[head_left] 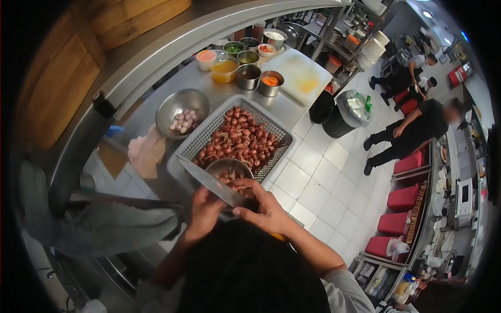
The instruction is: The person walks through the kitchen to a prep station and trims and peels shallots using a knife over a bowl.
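My right hand (265, 209) is closed round the grip end of a broad kitchen knife (204, 176), whose blade points up and left over the near edge of a grey perforated basket (280, 125). Close to the blade's lower side is my left hand (203, 213), its fingers curled. Whatever it holds is hidden by the blade. Many red-brown unpeeled shallots (242, 133) fill the basket. Among them, just beyond my hands, a small metal bowl (213, 166) contains skins or scraps. To the left, peeled pale shallots (183, 121) lie in a larger steel bowl (168, 107).
Metal pots of ingredients (248, 78) and a tub of orange liquid (224, 70) stand behind the basket, beside a stained white cutting board (300, 73). A lined bin (344, 117) is on the tiled floor. A person in black (417, 125) stands at right; others are farther back.
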Motion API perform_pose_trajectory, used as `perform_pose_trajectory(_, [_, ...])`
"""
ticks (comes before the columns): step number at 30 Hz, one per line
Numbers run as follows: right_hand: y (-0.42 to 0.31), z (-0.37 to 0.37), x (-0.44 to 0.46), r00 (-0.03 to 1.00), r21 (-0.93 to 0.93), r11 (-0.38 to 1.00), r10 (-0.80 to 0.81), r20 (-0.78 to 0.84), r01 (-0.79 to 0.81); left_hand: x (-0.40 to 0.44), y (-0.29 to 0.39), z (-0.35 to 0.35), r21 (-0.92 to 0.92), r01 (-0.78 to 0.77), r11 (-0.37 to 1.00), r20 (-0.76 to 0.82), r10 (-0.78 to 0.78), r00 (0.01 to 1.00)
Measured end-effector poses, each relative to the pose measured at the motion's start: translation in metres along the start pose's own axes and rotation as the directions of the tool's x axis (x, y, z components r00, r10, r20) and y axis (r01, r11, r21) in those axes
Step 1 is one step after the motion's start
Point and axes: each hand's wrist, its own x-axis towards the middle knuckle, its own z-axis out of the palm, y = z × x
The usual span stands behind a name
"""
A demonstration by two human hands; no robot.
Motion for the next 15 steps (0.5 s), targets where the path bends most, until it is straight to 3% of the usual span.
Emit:
perform_pose_trajectory(6, [-0.003, 0.002, -0.004, 1.000, -0.046, 0.999, 0.011, 0.004, -0.011, -0.005, -0.002, 0.002, -0.081, -0.033, 0.996, -0.012, 0.032, 0.999])
perform_pose_trajectory(9, [-0.011, -0.001, -0.008, 0.974, 0.032, 0.978, 0.202, 0.100, -0.206, -0.008, -0.003, 0.001, -0.054, -0.062, 0.997, -0.005, 0.062, 0.998])
perform_pose_trajectory(12, [-0.007, 0.001, -0.012, 0.985, 0.054, 0.987, 0.150, 0.080, -0.155, -0.010, 0.000, 0.004, -0.053, -0.076, 0.996, -0.015, 0.075, 0.997])
perform_pose_trajectory(15, [0.007, 0.004, -0.013, 1.000, -0.012, 1.000, 0.001, 0.017, 0.000, -0.011, 0.000, 0.005, -0.036, -0.087, 0.996, -0.020, 0.087, 0.996])
